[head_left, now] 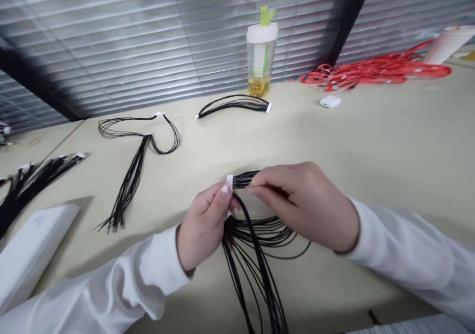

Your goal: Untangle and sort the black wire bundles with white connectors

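Wires (256, 245) at lower centre of frame, pinched with white connector (229, 181) by left hand (206, 225), right hand (306, 206) gripping strands beside it; likely to slip loose or tangle if tugged unevenly.

Both arms in long white sleeves, soft knit fabric, loose and wrinkled, cuffs bunched at wrists. Left hand (206, 222) lower centre, bare, pale polished nails. Right hand (308, 203) centre-right, bare, no rings or watch.
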`<move>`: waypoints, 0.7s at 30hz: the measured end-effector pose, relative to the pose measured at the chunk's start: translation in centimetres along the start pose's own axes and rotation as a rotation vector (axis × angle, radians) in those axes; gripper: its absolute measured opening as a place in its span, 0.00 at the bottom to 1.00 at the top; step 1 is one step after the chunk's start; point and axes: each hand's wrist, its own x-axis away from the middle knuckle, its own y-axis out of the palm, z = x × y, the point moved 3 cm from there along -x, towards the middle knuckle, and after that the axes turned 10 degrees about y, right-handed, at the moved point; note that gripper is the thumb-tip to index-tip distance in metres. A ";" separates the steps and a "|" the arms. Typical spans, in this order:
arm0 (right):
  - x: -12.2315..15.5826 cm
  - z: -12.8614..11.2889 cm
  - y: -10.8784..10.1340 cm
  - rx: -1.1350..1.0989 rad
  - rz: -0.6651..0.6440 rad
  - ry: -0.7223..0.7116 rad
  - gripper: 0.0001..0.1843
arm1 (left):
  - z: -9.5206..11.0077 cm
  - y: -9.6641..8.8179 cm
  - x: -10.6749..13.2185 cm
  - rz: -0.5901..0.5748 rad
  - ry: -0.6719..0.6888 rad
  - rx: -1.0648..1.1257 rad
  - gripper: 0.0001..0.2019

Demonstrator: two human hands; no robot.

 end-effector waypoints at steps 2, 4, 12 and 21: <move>-0.5 0.3 -1.2 -0.013 0.041 0.072 0.08 | 0.1 -0.2 -0.1 0.107 -0.109 0.120 0.19; -0.9 0.9 -2.6 -0.075 0.060 0.176 0.11 | 0.1 -0.4 -0.2 0.207 -0.222 0.287 0.17; 1.1 2.5 -1.3 -0.187 -0.938 0.398 0.14 | 0.3 -0.8 -1.1 0.172 -0.390 0.724 0.10; 1.5 -1.8 4.6 -0.640 -0.455 0.294 0.16 | 0.5 -0.5 -0.9 0.204 -0.398 0.613 0.11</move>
